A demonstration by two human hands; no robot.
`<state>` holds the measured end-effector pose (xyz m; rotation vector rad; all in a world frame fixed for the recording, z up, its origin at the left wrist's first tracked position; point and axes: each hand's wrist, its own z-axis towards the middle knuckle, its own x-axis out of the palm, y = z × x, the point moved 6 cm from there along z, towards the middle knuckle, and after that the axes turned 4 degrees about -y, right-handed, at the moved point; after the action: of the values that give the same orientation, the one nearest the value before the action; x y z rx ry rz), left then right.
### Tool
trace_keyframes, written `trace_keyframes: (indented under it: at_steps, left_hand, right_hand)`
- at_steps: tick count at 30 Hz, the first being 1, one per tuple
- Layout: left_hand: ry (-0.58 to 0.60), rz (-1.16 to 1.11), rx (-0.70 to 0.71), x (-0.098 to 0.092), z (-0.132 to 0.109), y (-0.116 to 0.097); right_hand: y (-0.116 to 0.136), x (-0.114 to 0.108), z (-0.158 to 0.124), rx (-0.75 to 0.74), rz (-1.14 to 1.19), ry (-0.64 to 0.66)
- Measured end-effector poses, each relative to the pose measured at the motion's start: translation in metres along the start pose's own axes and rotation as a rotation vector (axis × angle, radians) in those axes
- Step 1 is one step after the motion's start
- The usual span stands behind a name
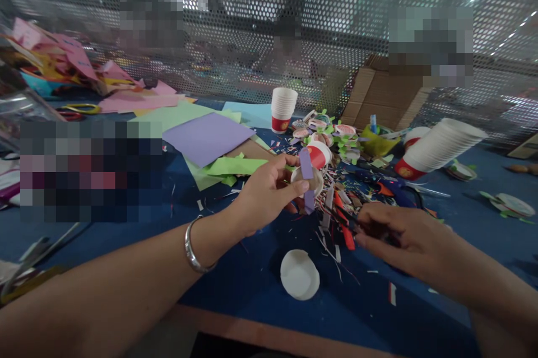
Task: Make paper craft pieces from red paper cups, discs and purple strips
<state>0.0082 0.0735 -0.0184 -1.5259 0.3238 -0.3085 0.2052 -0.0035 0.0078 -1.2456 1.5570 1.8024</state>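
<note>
My left hand [273, 187], with a silver bangle at the wrist, pinches a small round cut-off paper cup bottom. A purple paper strip [306, 163] lies across the cup bottom [318, 181] and sticks out above and below my thumb. To the right, my right hand [395, 235] is closed around a pair of dark scissors [336, 213]; their handles are mostly hidden by my fingers, and the blades point left towards the cup bottom. Another white cup bottom [300, 274] rests on the blue table [235, 279] below my left hand.
Paper scraps [332, 235] litter the middle. Behind stand a stack of paper cups [284, 108] and finished-looking discs with green tabs [344, 136]. A tilted cup stack [441, 148] lies right. Purple sheets [208, 136] lie left, cardboard [378, 94] against the perforated screen [235, 27].
</note>
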Motion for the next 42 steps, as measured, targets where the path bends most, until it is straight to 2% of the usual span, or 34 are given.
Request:
trace_keyframes:
  at_steps: [8, 12, 18, 20, 26, 30, 33, 38, 42]
  left_hand:
    - [0.274, 0.037, -0.024, 0.018, -0.009, -0.003]
    - [0.354, 0.063, -0.014, 0.025, -0.012, -0.001]
    - [0.405, 0.104, -0.054, 0.028, -0.015, 0.008]
    - [0.383, 0.052, -0.099, 0.026, -0.014, 0.009]
    - [0.207, -0.114, -0.244, 0.014, -0.007, 0.008]
    - [0.086, -0.217, -0.302, 0.008, -0.003, 0.009]
    - [0.045, -0.308, -0.312, 0.006, 0.0, 0.007]
    - [0.033, -0.492, -0.335, 0.003, 0.001, 0.002]
    - [0.082, -0.571, -0.331, 0.003, 0.0, -0.003]
  right_hand:
    - [-0.006, -0.01, 0.009, 0.139, 0.34, -0.361]
    - [-0.002, 0.0, 0.015, 0.155, 0.487, -0.342]
    - [0.002, 0.002, 0.018, 0.112, 0.497, -0.347]
    - [-0.003, 0.002, 0.017, 0.13, 0.541, -0.373]
    - [-0.024, 0.0, 0.012, 0.203, 0.714, -0.455]
    - [-0.029, -0.004, 0.01, 0.223, 0.743, -0.491]
    - [-0.029, -0.007, 0.011, 0.232, 0.666, -0.46]
    - [-0.025, -0.004, 0.018, 0.224, 0.413, -0.302]
    - [-0.022, -0.006, 0.019, 0.227, 0.268, -0.342]
